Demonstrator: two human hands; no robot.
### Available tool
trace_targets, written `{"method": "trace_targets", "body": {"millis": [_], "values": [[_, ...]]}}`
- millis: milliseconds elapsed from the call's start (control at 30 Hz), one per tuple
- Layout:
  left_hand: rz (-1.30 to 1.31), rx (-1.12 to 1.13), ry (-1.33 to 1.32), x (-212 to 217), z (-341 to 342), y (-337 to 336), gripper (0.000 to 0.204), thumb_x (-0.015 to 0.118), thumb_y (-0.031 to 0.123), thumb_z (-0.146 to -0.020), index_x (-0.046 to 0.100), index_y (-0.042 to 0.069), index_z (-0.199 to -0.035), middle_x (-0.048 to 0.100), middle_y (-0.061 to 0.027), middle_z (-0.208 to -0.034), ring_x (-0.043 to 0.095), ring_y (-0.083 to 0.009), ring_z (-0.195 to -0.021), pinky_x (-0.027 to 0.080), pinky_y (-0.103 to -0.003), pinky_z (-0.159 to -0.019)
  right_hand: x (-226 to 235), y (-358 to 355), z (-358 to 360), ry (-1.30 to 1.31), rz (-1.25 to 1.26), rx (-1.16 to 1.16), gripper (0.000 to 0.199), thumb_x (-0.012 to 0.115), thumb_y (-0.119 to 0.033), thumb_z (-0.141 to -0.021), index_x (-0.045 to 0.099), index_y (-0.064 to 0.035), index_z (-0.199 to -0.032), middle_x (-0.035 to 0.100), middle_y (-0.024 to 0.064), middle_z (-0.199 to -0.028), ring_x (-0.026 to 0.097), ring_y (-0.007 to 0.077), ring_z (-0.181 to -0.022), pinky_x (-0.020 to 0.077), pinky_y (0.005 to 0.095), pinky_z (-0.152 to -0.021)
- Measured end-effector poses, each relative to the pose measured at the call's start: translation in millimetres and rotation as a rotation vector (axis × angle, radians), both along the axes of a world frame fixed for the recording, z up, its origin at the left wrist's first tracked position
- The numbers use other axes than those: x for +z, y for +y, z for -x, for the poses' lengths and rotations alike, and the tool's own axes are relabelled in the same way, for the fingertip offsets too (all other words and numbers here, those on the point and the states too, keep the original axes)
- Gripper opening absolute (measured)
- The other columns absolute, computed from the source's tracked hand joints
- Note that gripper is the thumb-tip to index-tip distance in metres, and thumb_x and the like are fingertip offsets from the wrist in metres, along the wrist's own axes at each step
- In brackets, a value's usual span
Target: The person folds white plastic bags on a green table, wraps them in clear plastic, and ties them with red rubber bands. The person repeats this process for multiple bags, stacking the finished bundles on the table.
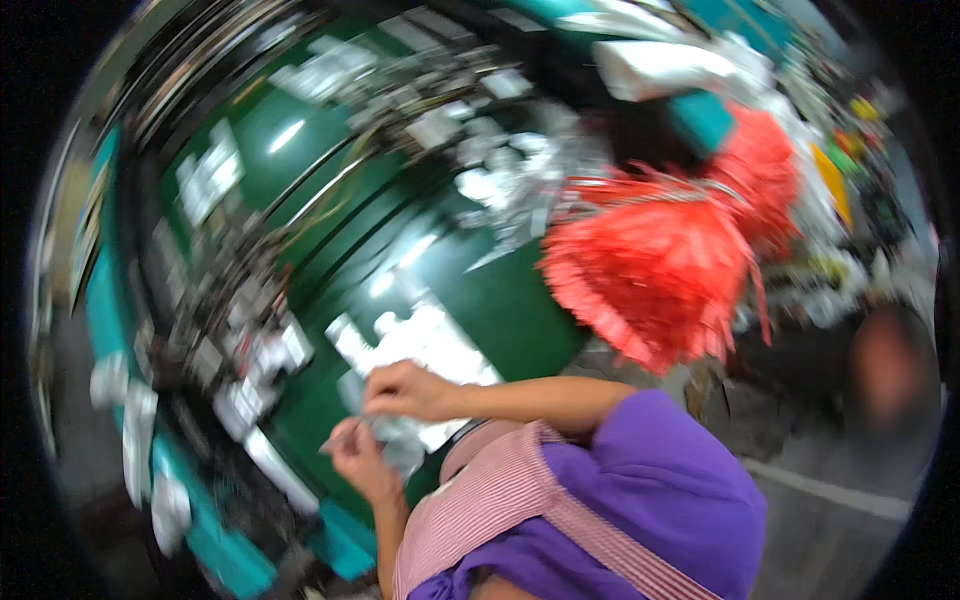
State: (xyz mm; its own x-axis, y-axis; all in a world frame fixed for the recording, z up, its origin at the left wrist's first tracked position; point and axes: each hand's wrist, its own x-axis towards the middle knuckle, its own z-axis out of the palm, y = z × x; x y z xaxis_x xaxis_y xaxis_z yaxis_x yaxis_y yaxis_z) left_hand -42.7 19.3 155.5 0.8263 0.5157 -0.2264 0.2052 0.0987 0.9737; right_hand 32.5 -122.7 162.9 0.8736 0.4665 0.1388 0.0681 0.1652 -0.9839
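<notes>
Blurred by motion throughout. Left hand [355, 455] low at the near edge of the glossy dark green work surface [500, 300], fingertips pinched on the lower end of a small crumpled piece of clear silvery film [385, 432]. Right hand [405, 390] just above and touching the same film, fingers curled together and pinching its upper edge; forearm reaching in from the right. Film held between both hands, over the near edge of the green surface, in front of a flat silvery white sheet [430, 345] lying on that surface. Big bundle of red-orange shredded fringe [655, 270] at the right edge of the surface, well apart from the hands. Heap of crumpled silver foil scraps [510, 185] toward the far side. Row of small white and silver pieces [250, 370] along the left edge. Purple sleeve [650, 490] and a pink striped apron strap [500, 490] below, closest to the camera.
</notes>
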Motion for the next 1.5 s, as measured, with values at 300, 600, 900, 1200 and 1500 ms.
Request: {"method": "trace_targets", "body": {"millis": [300,600,900,1200,1500], "values": [[0.014,-0.173,-0.256,15,5,1,0.016,0.067,0.001,-0.081,0.064,-0.001,-0.096,0.057,-0.0038,-0.089,0.053,-0.0096,-0.072,0.044,-0.022,-0.06,11,9,6,0.375,-0.04,0.073,0.021,0.069,-0.012,-0.082,0.056,-0.0012,-0.069,0.056,-0.0015,-0.069,0.046,0.0038,-0.06,0.0383,0.0207,-0.053],[-0.401,-0.314,-0.445,22,0,7,0.019,0.071,-0.002,-0.073,0.066,0.001,-0.092,0.058,-0.0075,-0.082,0.056,-0.015,-0.07,0.044,-0.024,-0.058,7,5,4,0.667,-0.143,0.199,0.02,0.075,-0.016,-0.077,0.059,-0.0047,-0.072,0.057,-0.0015,-0.067,0.049,0.0033,-0.059,0.0385,0.0179,-0.051],[-0.474,-0.32,-0.337,26,-7,19,0.024,0.07,-0.005,-0.071,0.067,0.003,-0.093,0.06,-0.0073,-0.081,0.059,-0.0169,-0.069,0.047,-0.026,-0.057,12,-8,-1,0.326,0.075,0.211,0.012,0.064,-0.011,-0.086,0.061,-0.0003,-0.082,0.054,-0.0029,-0.07,0.048,0.0032,-0.062,0.0382,0.0178,-0.054],[-0.472,-0.338,-0.45,29,-12,13,0.02,0.068,-0.004,-0.074,0.066,0.002,-0.093,0.06,-0.0082,-0.083,0.059,-0.0175,-0.071,0.046,-0.025,-0.061,24,0,-4,0.1,0.145,0.165,0.009,0.066,-0.007,-0.082,0.061,0.0005,-0.082,0.055,0.0011,-0.073,0.05,0.0058,-0.062,0.0402,0.0218,-0.053],[-0.336,-0.488,-0.252,32,-11,22,0.005,0.055,0.003,-0.087,0.053,-0.001,-0.09,0.051,-0.0065,-0.083,0.049,-0.012,-0.071,0.04,-0.022,-0.062,26,-6,-11,-0.054,0.275,0.241,0.007,0.066,-0.003,-0.079,0.061,0.0015,-0.082,0.056,0.0052,-0.074,0.052,0.0107,-0.061,0.0421,0.0235,-0.054]]}}
